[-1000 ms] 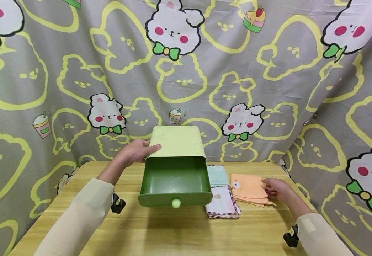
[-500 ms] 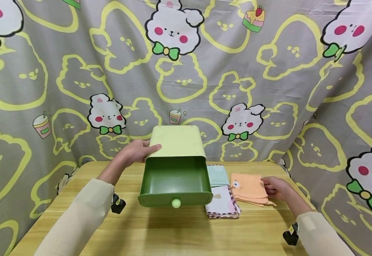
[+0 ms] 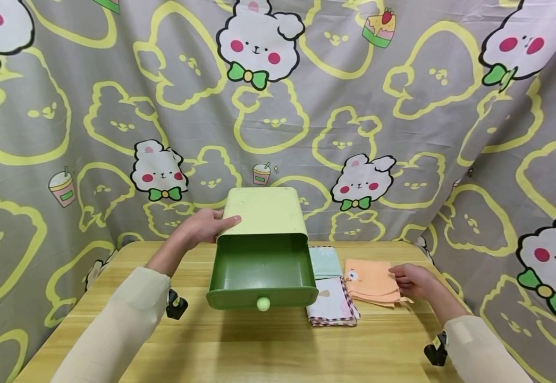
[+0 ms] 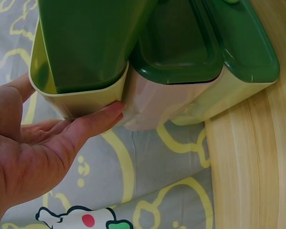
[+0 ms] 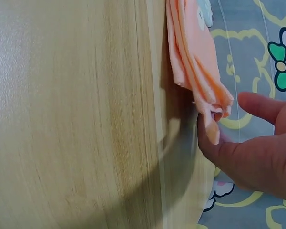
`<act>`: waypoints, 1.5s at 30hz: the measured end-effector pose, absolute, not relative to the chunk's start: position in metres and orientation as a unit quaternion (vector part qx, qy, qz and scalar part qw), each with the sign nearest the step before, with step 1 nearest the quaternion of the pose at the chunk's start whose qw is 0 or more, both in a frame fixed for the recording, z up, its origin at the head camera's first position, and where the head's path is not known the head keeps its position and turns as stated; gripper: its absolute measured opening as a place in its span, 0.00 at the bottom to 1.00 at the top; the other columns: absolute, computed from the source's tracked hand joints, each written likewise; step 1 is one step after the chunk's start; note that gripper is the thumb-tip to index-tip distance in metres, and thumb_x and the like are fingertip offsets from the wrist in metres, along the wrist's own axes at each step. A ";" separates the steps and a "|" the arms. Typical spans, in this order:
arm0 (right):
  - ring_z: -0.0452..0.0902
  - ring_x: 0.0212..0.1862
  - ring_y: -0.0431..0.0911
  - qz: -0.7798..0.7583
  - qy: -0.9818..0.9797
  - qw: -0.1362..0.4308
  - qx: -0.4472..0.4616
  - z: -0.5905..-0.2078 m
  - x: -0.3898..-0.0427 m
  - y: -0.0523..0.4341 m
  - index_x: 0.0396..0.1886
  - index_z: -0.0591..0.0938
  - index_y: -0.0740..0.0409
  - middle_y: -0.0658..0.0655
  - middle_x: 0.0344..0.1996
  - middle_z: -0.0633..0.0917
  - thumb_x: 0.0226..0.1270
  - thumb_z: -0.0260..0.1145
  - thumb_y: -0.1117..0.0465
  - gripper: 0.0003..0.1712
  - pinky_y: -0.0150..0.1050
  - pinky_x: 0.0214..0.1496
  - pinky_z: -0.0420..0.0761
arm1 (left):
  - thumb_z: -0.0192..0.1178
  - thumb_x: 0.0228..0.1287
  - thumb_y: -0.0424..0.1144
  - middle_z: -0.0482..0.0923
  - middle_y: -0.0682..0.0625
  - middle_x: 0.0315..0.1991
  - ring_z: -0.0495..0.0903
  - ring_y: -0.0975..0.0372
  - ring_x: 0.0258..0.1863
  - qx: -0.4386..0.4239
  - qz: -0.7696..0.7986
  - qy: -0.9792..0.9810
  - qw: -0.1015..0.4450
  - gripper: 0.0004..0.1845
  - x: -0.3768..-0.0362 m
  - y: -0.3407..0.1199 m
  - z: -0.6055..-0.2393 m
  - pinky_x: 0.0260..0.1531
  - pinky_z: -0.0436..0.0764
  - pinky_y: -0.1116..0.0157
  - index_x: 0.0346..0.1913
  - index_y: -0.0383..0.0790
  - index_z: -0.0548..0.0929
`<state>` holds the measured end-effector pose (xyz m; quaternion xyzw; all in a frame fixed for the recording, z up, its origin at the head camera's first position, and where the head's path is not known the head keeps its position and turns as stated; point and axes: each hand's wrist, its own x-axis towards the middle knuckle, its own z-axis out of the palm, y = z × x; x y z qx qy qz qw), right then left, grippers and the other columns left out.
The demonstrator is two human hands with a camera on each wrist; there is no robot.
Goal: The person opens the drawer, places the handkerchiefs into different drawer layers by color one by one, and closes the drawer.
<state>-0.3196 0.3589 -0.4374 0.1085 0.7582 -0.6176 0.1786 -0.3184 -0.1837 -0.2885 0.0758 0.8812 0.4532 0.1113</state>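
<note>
A pale yellow box tops a stacked drawer unit (image 3: 263, 210), its dark green drawer (image 3: 261, 266) pulled out and empty, with a round light green knob. My left hand (image 3: 202, 226) holds the top box at its left side, thumb lying on the top face and fingers along the side. In the left wrist view, the left hand (image 4: 47, 148) meets the box wall. At the right, my right hand (image 3: 417, 282) touches the edge of a folded orange towel (image 3: 371, 284). In the right wrist view, fingers lie under the towel's corner (image 5: 212, 109) while another digit stands just above it, apart.
Two pinkish and pale green boxes (image 4: 174, 95) with shut green drawers sit below the top one. A mint folded towel (image 3: 325, 263) and a white one with checked trim (image 3: 330, 303) lie between drawer unit and orange towel. A patterned curtain (image 3: 278, 106) hangs behind the wooden table (image 3: 268, 351).
My right hand has shifted slightly left and inward over the orange towel's edge. The left hand and the drawer unit have kept their place.
</note>
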 end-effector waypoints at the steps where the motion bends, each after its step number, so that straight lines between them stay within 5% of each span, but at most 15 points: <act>1: 0.84 0.38 0.40 -0.617 0.759 0.177 0.109 -0.438 -0.320 0.359 0.66 0.64 0.85 0.56 0.38 0.87 0.76 0.56 0.62 0.31 0.35 0.44 0.85 | 0.58 0.74 0.56 0.87 0.46 0.44 0.85 0.61 0.42 0.076 0.455 0.880 0.112 0.34 -0.318 -0.183 -0.289 0.50 0.84 0.59 0.69 0.31 0.74; 11: 0.87 0.35 0.40 -0.618 0.762 0.153 0.118 -0.436 -0.318 0.358 0.51 0.82 0.74 0.51 0.31 0.90 0.70 0.64 0.65 0.16 0.37 0.41 0.87 | 0.57 0.74 0.57 0.87 0.46 0.42 0.84 0.60 0.42 0.082 0.450 0.882 0.110 0.35 -0.318 -0.183 -0.288 0.48 0.84 0.60 0.69 0.32 0.74; 19: 0.87 0.35 0.43 -0.596 0.780 0.149 0.118 -0.431 -0.312 0.350 0.57 0.78 0.76 0.52 0.32 0.89 0.67 0.69 0.63 0.24 0.38 0.39 0.87 | 0.57 0.74 0.57 0.87 0.46 0.43 0.84 0.60 0.43 0.076 0.451 0.882 0.111 0.35 -0.318 -0.184 -0.288 0.49 0.84 0.60 0.70 0.32 0.73; 35: 0.87 0.29 0.40 -0.599 0.789 0.112 0.081 -0.394 -0.308 0.337 0.53 0.79 0.73 0.48 0.28 0.87 0.69 0.65 0.64 0.18 0.33 0.33 0.86 | 0.57 0.74 0.58 0.88 0.47 0.41 0.84 0.60 0.42 0.077 0.442 0.887 0.106 0.35 -0.317 -0.184 -0.288 0.49 0.84 0.60 0.70 0.32 0.73; 45: 0.88 0.30 0.39 -0.604 0.790 0.091 0.047 -0.359 -0.304 0.328 0.43 0.84 0.65 0.47 0.25 0.88 0.70 0.66 0.63 0.09 0.33 0.35 0.87 | 0.57 0.74 0.58 0.87 0.47 0.42 0.84 0.60 0.43 0.075 0.443 0.887 0.107 0.35 -0.317 -0.185 -0.288 0.49 0.84 0.60 0.69 0.32 0.73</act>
